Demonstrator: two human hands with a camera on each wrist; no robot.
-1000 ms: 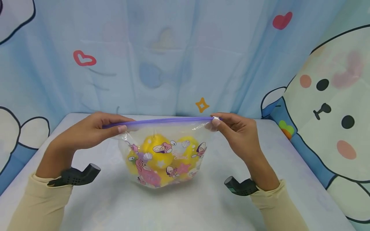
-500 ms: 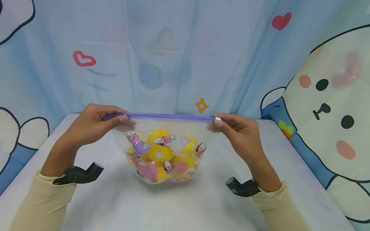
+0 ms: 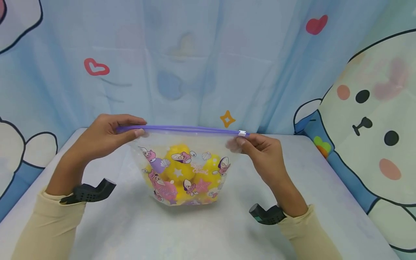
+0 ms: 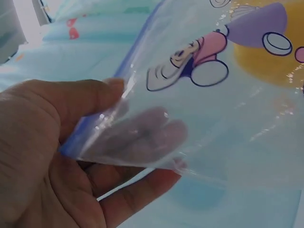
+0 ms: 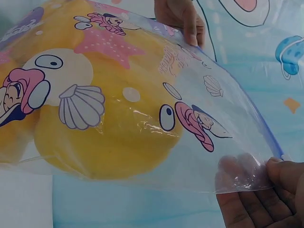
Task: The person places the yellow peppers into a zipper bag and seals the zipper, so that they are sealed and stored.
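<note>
A clear plastic zip bag (image 3: 182, 139) with pink and purple cartoon prints stands upright between both hands, its top stretched wide. Several rounded yellow things (image 3: 178, 169) fill its lower part. Along the top runs a purple zip (image 3: 182, 128), with a white slider (image 3: 242, 133) near its right end. My left hand (image 3: 107, 133) pinches the upper left corner, thumb in front; some fingertips show through the plastic in the left wrist view. My right hand (image 3: 268, 157) pinches the upper right corner just below the slider, its fingers (image 5: 237, 173) partly behind the clear plastic.
The bag's base is close over a white tabletop (image 3: 195, 234). Behind it hangs a light blue curtain (image 3: 208, 72) with printed hearts and cartoon figures. Each wrist carries a black camera, the left one (image 3: 92, 191) and the right one (image 3: 268, 215).
My left hand has risen, lifting the bag's left corner and making the print stand straighter. My right thumb has shifted from the slider to just below it, so the slider now shows fully.
</note>
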